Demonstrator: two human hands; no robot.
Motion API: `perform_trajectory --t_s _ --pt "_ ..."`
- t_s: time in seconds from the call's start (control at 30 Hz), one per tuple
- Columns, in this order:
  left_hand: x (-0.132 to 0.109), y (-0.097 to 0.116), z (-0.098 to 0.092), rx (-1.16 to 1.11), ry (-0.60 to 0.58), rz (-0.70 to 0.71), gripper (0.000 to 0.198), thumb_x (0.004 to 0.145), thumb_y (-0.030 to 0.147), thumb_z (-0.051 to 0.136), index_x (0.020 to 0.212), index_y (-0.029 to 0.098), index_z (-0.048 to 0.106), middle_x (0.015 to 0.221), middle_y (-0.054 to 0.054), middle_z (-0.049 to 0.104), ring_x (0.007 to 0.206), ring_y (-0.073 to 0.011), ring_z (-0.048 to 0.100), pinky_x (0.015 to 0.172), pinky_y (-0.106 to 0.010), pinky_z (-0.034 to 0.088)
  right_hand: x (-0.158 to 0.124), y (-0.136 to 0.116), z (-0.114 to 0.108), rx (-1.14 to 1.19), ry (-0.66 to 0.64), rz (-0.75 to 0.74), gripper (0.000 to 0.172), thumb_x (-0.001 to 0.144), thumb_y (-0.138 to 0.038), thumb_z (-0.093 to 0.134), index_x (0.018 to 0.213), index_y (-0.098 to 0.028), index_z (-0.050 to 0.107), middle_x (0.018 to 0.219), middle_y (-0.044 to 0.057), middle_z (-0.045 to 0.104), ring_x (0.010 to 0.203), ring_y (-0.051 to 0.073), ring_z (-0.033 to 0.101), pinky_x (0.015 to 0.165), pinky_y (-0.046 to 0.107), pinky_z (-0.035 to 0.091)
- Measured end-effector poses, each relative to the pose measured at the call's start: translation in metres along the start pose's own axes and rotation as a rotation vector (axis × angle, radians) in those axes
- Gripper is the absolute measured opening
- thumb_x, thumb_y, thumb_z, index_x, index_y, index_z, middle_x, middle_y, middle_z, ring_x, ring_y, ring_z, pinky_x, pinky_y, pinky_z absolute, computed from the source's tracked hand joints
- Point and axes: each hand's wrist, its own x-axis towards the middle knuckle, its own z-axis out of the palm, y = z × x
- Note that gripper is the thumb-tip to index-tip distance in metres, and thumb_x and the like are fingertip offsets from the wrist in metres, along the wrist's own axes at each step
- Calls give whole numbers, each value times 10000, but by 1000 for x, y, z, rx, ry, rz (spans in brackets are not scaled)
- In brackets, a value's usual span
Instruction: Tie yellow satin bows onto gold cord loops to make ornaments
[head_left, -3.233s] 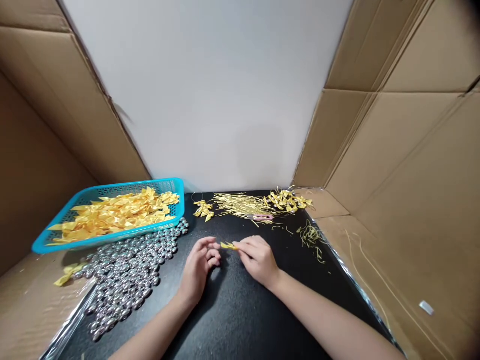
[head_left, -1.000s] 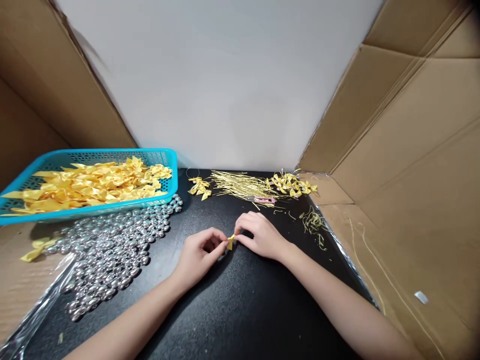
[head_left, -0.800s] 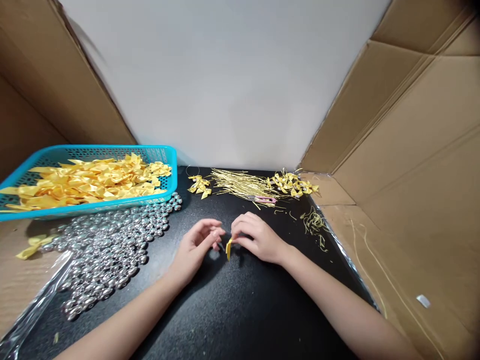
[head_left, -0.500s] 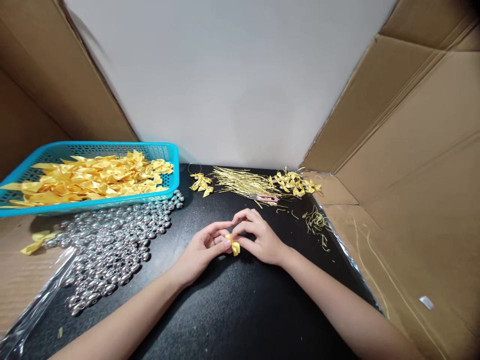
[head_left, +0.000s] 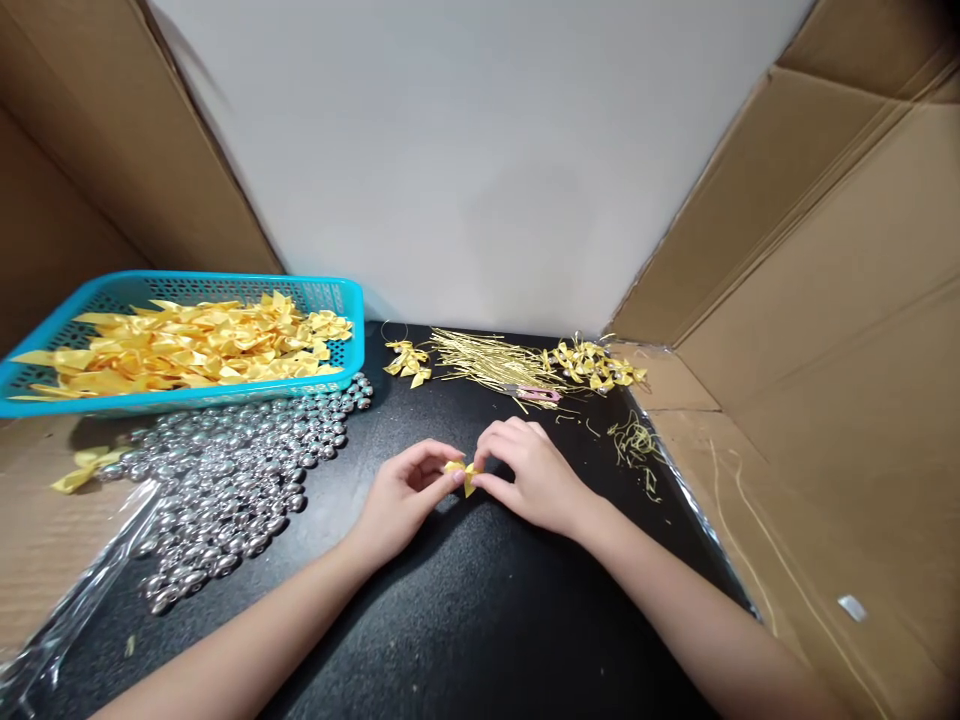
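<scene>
- The left hand (head_left: 405, 492) and the right hand (head_left: 534, 480) meet fingertip to fingertip low over the black mat (head_left: 465, 620), and a small yellow ribbon bow (head_left: 461, 473) sits pinched between them.
- Each hand is curled shut, thumb and forefinger nipping one end of the bow. It lies just right of the left fingertips and just left of the right ones, so neither hand is nearer.
- The bow's long axis runs roughly from hand to hand, and one tail dips toward the person.
- Beyond the right hand lie a sheaf of gold wire ties (head_left: 487, 358), a pink cutter (head_left: 537, 395) and a heap of bows (head_left: 598, 367).
- Left of the left hand spreads a drift of silver beads (head_left: 225, 490). Past those stands a blue basket (head_left: 354, 335) of yellow ribbon pieces (head_left: 187, 345).
</scene>
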Motion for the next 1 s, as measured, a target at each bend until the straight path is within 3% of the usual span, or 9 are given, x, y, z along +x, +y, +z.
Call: perform_trajectory --t_s 0.43,1.0 --pt "-4 -2 -1 154 -23 152 60 772 234 712 813 193 724 816 -32 689 739 -168 666 690 -260 529 0 -6 2 26 -81 91 137 837 -202 718 802 -187 587 919 27 642 894 199 540 808 358 327" --pt "1 -3 -2 207 -9 152 110 833 284 630 862 181 606 745 -6 666 675 -142 651 629 -237 519 7 8 7 493 -89 192 140 825 -153 686 713 -161 603 774 -6 620 753 129 578 714 240 427"
